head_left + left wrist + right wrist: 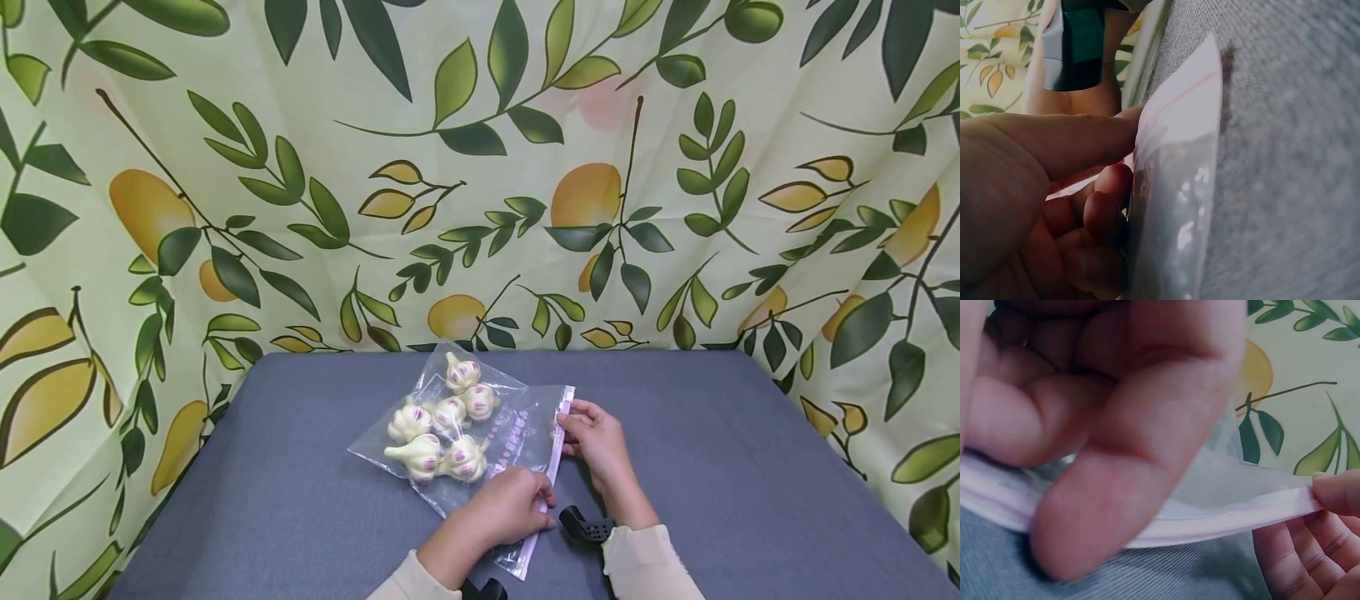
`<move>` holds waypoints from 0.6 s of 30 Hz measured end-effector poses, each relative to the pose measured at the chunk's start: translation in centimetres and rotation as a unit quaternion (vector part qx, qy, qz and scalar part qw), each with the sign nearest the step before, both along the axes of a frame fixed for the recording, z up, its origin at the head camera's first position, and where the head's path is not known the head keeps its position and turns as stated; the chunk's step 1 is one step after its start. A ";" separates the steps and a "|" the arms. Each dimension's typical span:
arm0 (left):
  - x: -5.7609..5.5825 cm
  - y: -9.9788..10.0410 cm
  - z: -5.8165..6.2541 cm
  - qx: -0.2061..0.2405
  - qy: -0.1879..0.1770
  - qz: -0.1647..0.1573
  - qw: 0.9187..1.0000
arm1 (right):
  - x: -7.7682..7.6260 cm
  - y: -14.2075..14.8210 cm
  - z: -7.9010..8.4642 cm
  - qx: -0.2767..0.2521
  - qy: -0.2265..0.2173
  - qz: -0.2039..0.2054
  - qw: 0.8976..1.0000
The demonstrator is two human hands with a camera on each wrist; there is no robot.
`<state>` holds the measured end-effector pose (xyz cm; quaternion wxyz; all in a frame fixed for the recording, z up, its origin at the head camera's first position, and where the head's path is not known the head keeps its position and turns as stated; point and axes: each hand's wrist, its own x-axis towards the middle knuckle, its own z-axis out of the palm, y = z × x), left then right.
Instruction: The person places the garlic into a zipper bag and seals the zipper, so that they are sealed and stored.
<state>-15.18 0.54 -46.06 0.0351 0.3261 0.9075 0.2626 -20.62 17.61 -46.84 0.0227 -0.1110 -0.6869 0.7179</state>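
Observation:
A clear plastic zip bag (534, 408) lies on the table with several garlic bulbs (416, 457) inside, toward its far left end. Its opening edge, a pale pink zip strip (557, 446), faces right. My left hand (517, 504) pinches the strip near its lower end; in the left wrist view the thumb (1094, 140) presses against the bag's edge over curled fingers. Higher up the strip, my right hand (600, 442) pinches it between thumb and fingers. In the right wrist view a large digit (1110, 506) of that hand covers part of the strip.
The grey cloth-covered table (300, 500) runs back to a leaf-and-fruit patterned curtain (480, 208). Black wrist camera mounts (585, 527) sit at both wrists, the right one close to the strip.

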 end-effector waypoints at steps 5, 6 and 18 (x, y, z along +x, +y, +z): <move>0.1 -0.1 0.3 -0.015 -0.003 -0.014 1.000 | -0.2 0.2 -0.8 0.002 -0.004 -0.013 1.000; 0.1 0.0 0.4 -0.016 -0.010 -0.018 1.000 | -0.2 0.3 -1.0 0.003 -0.004 -0.016 1.000; -3.2 0.3 3.1 0.021 -0.087 -0.074 0.993 | -0.1 0.4 -1.6 0.012 0.020 -0.019 1.000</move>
